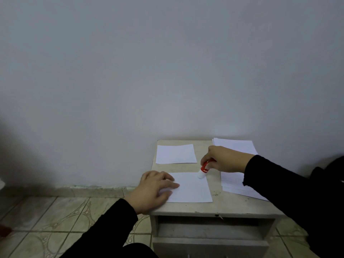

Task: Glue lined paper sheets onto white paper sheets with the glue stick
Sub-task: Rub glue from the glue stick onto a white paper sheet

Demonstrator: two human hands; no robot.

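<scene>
Glue stick, gripped in the right hand, touches the near sheet pinned by the flat-fingered left hand; the side stacks look unglued.

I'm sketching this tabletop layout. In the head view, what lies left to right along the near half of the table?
left hand → sheet it presses → glue stick → right hand → paper stack

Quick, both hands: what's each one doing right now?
Left hand: open, fingers flat, pressing the front sheet.
Right hand: gripping the glue stick, tip on that sheet's far corner.
</scene>
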